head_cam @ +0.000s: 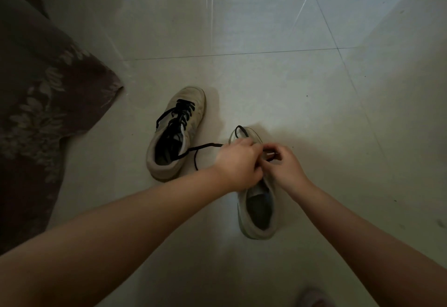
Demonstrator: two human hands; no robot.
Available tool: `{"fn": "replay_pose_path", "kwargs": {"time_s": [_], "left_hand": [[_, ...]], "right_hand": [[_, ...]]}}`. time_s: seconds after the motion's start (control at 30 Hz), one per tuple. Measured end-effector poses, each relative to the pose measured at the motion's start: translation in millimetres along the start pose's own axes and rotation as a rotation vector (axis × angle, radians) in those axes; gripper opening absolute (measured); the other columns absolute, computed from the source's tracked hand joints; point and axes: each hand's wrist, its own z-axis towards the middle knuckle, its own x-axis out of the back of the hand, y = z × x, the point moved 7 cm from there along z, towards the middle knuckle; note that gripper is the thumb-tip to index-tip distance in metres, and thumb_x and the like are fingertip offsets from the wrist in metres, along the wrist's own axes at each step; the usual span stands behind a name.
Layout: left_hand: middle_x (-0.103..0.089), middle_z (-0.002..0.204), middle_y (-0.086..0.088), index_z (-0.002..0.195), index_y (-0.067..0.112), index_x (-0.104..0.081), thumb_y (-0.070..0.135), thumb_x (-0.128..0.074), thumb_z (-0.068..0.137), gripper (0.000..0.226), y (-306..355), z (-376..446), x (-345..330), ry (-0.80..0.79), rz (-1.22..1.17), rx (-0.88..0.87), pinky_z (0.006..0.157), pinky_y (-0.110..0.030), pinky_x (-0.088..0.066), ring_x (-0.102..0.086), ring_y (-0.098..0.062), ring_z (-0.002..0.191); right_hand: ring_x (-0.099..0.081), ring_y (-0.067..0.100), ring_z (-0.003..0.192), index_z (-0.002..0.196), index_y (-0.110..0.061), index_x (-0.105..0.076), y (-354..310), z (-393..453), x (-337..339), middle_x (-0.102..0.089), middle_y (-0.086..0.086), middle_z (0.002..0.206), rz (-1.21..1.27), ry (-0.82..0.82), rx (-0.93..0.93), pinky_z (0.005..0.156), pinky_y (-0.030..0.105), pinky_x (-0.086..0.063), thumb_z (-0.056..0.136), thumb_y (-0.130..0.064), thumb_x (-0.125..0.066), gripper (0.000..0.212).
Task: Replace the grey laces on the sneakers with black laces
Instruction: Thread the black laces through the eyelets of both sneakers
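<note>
Looking down from the head view: two worn pale sneakers on a tiled floor point(266, 76) near the middle of the frame. Left sneaker point(174, 135), centre-left, already threaded with a black lace point(182, 113), loose ends trailing toward the lower right. Right sneaker point(257, 207), just below centre, toe pointing up the frame, mostly covered at the eyelets by both hands. Left hand point(238, 165) curled over the tongue area, fingers bent and pressed together round a second black lace point(208, 146) running off to the left. Right hand point(281, 166) touching the left hand, thumb and forefinger pinching a lace end. Small loop of that lace arching over the toe. Exact eyelet hidden. Brown floral fabric point(36, 89) filling the left edge, well apart from both shoes. Blurred pinkish shape point(314, 297) at the bottom edge.
</note>
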Motion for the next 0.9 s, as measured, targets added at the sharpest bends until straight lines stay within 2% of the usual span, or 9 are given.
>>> {"fn": "replay_pose_path", "kwargs": {"time_s": [0.13,0.23,0.33,0.43,0.53,0.6,0.67,0.77,0.9], "left_hand": [[-0.049,0.120,-0.006,0.113,0.013,-0.059,0.030,-0.051,0.091,0.029,-4,7,-13,-0.075,0.017,0.083,0.079,-0.035,-0.042,-0.047,-0.024,0.114],[-0.053,0.114,-0.003,0.103,0.015,-0.064,0.025,-0.046,0.094,0.023,-4,9,-8,-0.024,-0.012,0.096,0.067,-0.031,-0.037,-0.055,-0.023,0.103],[-0.052,0.088,-0.001,0.070,0.016,-0.053,0.025,-0.050,0.090,0.022,-20,4,4,0.083,-0.270,0.185,0.061,-0.026,-0.036,-0.056,-0.023,0.080],[-0.047,0.062,0.001,0.059,0.018,-0.042,0.023,-0.054,0.087,0.031,-56,-5,23,0.152,-0.427,0.347,0.052,-0.025,-0.034,-0.047,-0.017,0.058],[-0.048,0.065,-0.001,0.063,0.015,-0.045,0.026,-0.054,0.089,0.029,-85,-17,26,-0.058,-0.240,0.373,0.053,-0.025,-0.037,-0.046,-0.017,0.060],[-0.049,0.070,-0.001,0.066,0.015,-0.045,0.030,-0.050,0.090,0.028,-89,-28,11,-0.266,-0.030,0.332,0.054,-0.025,-0.037,-0.049,-0.017,0.065],[-0.050,0.077,0.000,0.070,0.016,-0.047,0.031,-0.045,0.091,0.026,-83,-34,-2,-0.351,0.154,0.279,0.056,-0.027,-0.037,-0.051,-0.017,0.071],[-0.052,0.095,-0.002,0.095,0.015,-0.054,0.030,-0.040,0.094,0.021,-62,-27,0,-0.211,0.284,0.163,0.066,-0.030,-0.038,-0.053,-0.019,0.087],[-0.059,0.104,-0.004,0.105,0.015,-0.052,0.042,-0.041,0.094,0.031,-35,-14,-1,-0.061,0.013,0.134,0.070,-0.032,-0.040,-0.058,-0.024,0.091]], "right_hand": [[-0.058,0.010,0.078,0.106,-0.013,-0.063,4,0,1,-0.062,0.003,0.091,0.118,-0.034,-0.099,0.064,0.012,-0.047,0.083,-0.008,-0.069,0.024],[-0.055,0.008,0.078,0.101,-0.015,-0.062,0,2,2,-0.061,0.004,0.098,0.009,0.010,-0.044,0.061,0.007,-0.043,0.081,-0.010,-0.070,0.023],[-0.056,0.011,0.085,0.103,-0.016,-0.061,0,5,3,-0.059,0.010,0.111,-0.054,0.013,-0.002,0.068,0.009,-0.042,0.080,-0.009,-0.068,0.026],[-0.058,0.015,0.087,0.107,-0.017,-0.059,1,5,4,-0.058,0.011,0.112,-0.083,-0.005,0.012,0.073,0.020,-0.045,0.080,-0.012,-0.068,0.028],[-0.059,0.021,0.081,0.099,-0.010,-0.060,1,3,5,-0.060,0.010,0.099,-0.094,0.006,0.005,0.070,0.028,-0.047,0.080,-0.012,-0.067,0.020],[-0.057,0.014,0.077,0.099,-0.013,-0.059,1,3,2,-0.056,0.006,0.096,-0.093,-0.010,-0.008,0.067,0.023,-0.044,0.080,-0.014,-0.068,0.021],[-0.054,0.006,0.074,0.103,-0.018,-0.059,2,4,-2,-0.054,0.002,0.097,-0.074,-0.029,-0.022,0.070,0.019,-0.040,0.079,-0.015,-0.069,0.025],[-0.052,0.006,0.074,0.097,-0.023,-0.056,2,4,-4,-0.051,-0.001,0.095,-0.063,-0.029,-0.030,0.069,0.020,-0.040,0.077,-0.017,-0.069,0.024],[-0.056,0.011,0.084,0.115,-0.018,-0.057,1,0,-1,-0.057,0.000,0.101,-0.049,0.012,-0.053,0.073,0.021,-0.041,0.080,-0.016,-0.069,0.037]]}}
